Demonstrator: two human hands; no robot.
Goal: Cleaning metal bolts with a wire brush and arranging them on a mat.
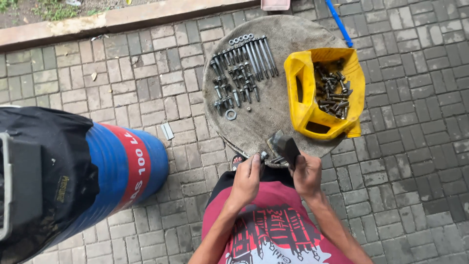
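We find open desk between the rows of bolts and the yellow tub, while the blue drum crowds our left side.

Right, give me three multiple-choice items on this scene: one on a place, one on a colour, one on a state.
1. Where do the sorted bolts lie?
A. in a row on the round table
B. on the paving
C. on the drum

2. What colour is the cut container holding loose bolts?
A. blue
B. yellow
C. red

3. What is the right hand doing?
A. hanging free
B. resting flat on the table
C. gripping a dark brush-like tool

Answers: 1 A, they line up on the tabletop's far side. 2 B, its walls are yellow. 3 C, its fingers close round the tool while the left hand pinches a small bolt.
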